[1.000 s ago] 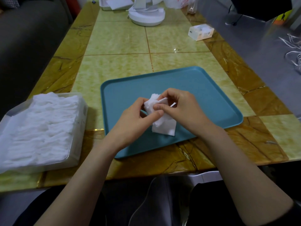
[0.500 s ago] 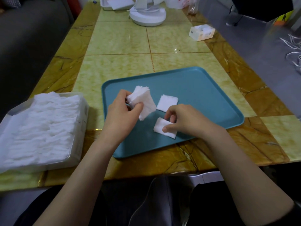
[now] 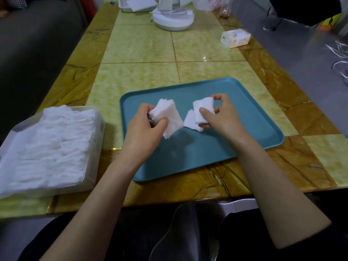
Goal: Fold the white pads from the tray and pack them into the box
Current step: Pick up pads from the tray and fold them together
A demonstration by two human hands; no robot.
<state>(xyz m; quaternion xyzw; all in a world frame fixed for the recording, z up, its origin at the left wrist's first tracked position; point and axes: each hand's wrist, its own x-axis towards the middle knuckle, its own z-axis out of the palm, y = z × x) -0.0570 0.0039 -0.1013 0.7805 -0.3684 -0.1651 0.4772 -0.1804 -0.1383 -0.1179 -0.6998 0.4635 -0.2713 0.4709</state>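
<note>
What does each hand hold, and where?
Left hand grips a stack of pads at its left side; right hand pinches one pad along its right edge.

A single head-worn camera looks forward and down, close over the tray.

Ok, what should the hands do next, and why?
Probably the right hand should lay its pad on the stack in the left hand: the two are close, and the other pad lies on the tray.

Dim, soft light. I note small glare spots on the glossy green-and-brown tiled tabletop; wide-angle bowing at edges; lower frame dark.
</note>
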